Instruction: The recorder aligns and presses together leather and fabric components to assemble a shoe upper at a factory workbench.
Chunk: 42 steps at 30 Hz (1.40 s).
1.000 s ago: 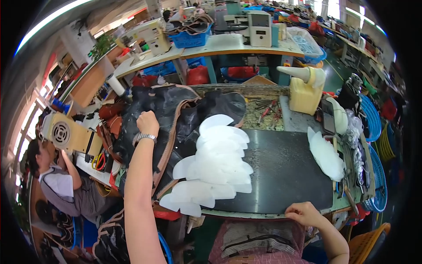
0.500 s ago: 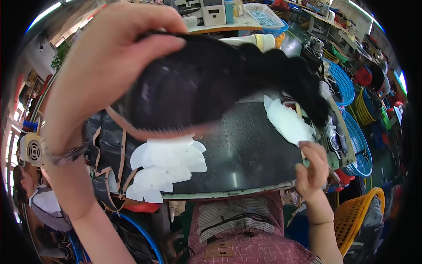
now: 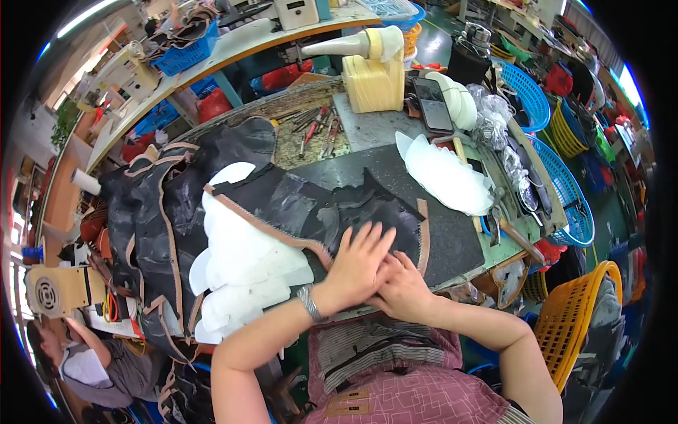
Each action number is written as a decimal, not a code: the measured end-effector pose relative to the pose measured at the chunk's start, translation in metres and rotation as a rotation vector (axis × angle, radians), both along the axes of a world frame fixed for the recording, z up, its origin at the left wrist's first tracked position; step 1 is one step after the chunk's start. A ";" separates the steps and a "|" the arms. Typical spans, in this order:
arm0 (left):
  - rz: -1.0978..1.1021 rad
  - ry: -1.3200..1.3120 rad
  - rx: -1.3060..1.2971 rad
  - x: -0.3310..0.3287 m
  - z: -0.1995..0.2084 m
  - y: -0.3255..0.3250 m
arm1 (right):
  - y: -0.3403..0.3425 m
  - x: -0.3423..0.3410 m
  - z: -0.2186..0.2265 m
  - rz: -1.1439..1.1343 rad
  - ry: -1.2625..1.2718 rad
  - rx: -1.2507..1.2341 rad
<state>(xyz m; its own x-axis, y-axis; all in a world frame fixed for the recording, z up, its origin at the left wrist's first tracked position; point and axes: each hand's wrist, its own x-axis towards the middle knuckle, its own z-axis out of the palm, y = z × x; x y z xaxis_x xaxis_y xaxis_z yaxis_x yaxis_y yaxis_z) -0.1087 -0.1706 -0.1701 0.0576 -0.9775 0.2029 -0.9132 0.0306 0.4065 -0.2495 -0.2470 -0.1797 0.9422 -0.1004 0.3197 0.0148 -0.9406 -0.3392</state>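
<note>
2 hands [image 3: 357, 270], leather [image 3: 289, 206] near table edge [image 3: 466, 273]

Left grip [image 3: 357, 267] and right grip [image 3: 404, 287] on black piece [image 3: 304, 205] partly over white cutouts [image 3: 244, 258]

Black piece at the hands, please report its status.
Left hand on black piece. Right hand against left hand. Black piece laid out, partly covering white pieces.

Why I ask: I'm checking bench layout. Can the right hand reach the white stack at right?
Likely yes: only the dark piece and black mat lie between the right hand and white stack.
</note>
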 end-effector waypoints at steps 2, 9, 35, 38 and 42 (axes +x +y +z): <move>-0.022 0.011 0.083 -0.003 -0.019 0.013 | -0.020 -0.008 0.010 0.211 -0.020 0.147; -0.239 -0.220 0.114 0.020 -0.008 0.024 | -0.212 -0.027 0.042 -0.624 0.038 0.273; 0.171 0.328 -0.088 -0.019 -0.013 -0.177 | -0.228 0.006 -0.010 -0.605 -0.149 0.469; 0.244 0.394 -0.032 -0.025 -0.006 -0.183 | -0.235 0.012 -0.004 -0.624 -0.020 0.506; 0.276 0.568 -0.024 -0.020 -0.016 -0.179 | -0.264 0.037 -0.006 -0.443 0.135 0.417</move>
<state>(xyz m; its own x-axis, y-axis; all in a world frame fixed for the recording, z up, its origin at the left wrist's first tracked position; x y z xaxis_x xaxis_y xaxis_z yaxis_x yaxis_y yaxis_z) -0.1282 -0.3491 -0.1858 0.4126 -0.9066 0.0886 -0.5308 -0.1602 0.8322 -0.2129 -0.5111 -0.1852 0.8118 -0.5817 0.0505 -0.4151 -0.6357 -0.6508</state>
